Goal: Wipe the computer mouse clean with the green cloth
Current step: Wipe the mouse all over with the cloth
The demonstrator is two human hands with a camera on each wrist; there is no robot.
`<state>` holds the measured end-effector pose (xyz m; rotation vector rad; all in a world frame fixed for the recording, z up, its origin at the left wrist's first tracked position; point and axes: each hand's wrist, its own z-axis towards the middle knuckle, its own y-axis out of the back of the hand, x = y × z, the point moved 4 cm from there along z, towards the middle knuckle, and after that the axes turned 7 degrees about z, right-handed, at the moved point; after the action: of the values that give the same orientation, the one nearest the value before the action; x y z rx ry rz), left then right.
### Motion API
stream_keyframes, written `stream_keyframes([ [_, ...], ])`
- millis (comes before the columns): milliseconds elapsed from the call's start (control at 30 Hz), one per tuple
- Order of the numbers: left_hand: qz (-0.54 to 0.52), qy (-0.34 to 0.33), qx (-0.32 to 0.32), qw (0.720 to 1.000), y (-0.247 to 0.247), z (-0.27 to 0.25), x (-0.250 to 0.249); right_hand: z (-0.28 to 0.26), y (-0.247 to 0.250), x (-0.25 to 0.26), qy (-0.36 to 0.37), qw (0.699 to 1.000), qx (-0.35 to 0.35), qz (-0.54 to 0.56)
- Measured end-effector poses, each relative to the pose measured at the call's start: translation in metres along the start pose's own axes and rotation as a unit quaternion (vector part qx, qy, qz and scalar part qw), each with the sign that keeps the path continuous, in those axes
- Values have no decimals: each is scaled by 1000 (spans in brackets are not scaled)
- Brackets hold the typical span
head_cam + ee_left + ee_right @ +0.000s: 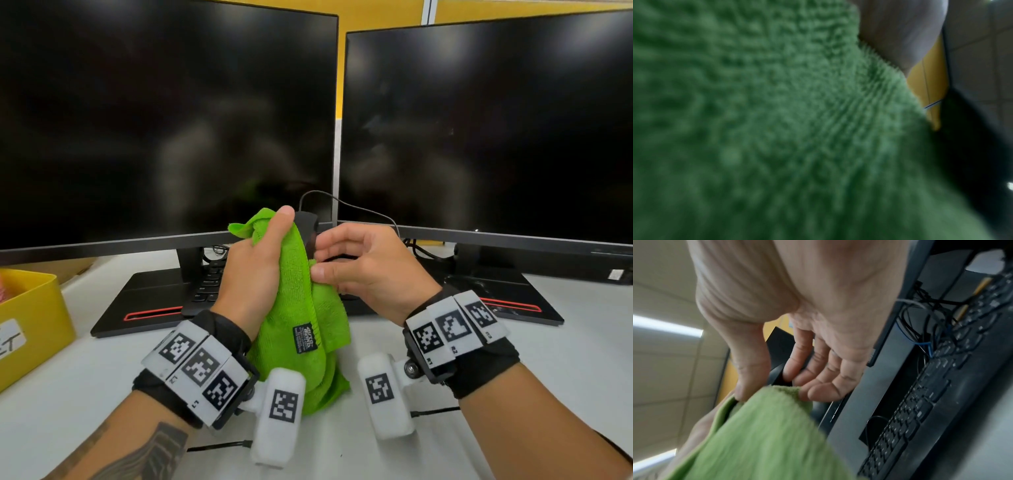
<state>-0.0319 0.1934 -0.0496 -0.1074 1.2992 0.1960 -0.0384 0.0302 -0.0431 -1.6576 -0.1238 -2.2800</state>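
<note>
Two hands wiping a black computer mouse (306, 226) above a white desk (565, 359)

Left hand (255, 270) grips the green cloth (301, 308) wrapped around the raised mouse; right hand (363, 270) pinches the cloth's edge

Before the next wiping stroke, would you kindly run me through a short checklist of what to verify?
1. Green cloth gripped by the left hand: ok.
2. Mouse held up off the desk: ok. It shows only as a dark shape between the hands.
3. Right hand steadying the mouse: ok, thumb and fingers curl round the dark body at the cloth's edge.
4. Mouse cable slack: ok, it arcs loosely behind.
5. Cloth covering the surface to be wiped: cannot tell, the contact is hidden.
6. Mouse already clean: cannot tell.
</note>
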Motion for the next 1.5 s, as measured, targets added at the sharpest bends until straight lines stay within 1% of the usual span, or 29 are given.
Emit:
stream_keyframes([
  [67,9,20,33,999,-1,-2,1,0,1,1,-13,999,11,45],
  [133,31,31,36,998,0,-5,-2,0,3,2,-33,995,6,97],
  [200,58,38,35,997,0,-8,-6,1,6,3,-37,992,-7,121],
  [267,84,38,42,995,-1,-10,-8,1,5,2,-32,992,-1,123],
  [367,88,35,70,993,-2,-16,-10,-1,5,2,-25,993,2,116],
  [433,69,25,90,993,-4,-18,-10,-2,6,6,-13,993,-15,116],
  [533,23,5,102,995,-9,-16,-6,-1,9,7,14,992,-60,107],
  [600,17,-25,107,994,-13,-15,-3,1,8,5,21,991,-81,106],
  [700,79,-63,84,991,-12,-14,-2,1,5,4,20,991,-76,107],
  [767,119,-75,56,988,-8,-13,-3,1,5,4,15,991,-69,110],
  [833,137,-84,28,987,-5,-14,-6,2,6,4,14,988,-64,137],
  [900,126,-83,-6,989,-3,-15,-9,4,6,3,13,985,-59,161],
  [967,112,-67,-49,990,2,-16,-14,4,3,1,10,983,-53,176],
  [1033,116,-69,-75,988,7,-13,-16,4,1,-1,12,979,-44,198],
  [1133,125,-83,-69,986,11,-13,-19,3,-4,-3,11,976,-38,214],
  [1200,116,-82,-84,986,13,-12,-18,2,-5,-5,12,977,-31,209],
  [1300,92,-56,-113,988,17,-11,-16,4,-2,-8,20,971,-7,239],
  [1400,39,-20,-133,990,21,-7,-11,3,4,-3,35,962,20,271],
  [1500,24,-8,-133,991,20,-2,-8,0,10,6,45,961,40,269],
])
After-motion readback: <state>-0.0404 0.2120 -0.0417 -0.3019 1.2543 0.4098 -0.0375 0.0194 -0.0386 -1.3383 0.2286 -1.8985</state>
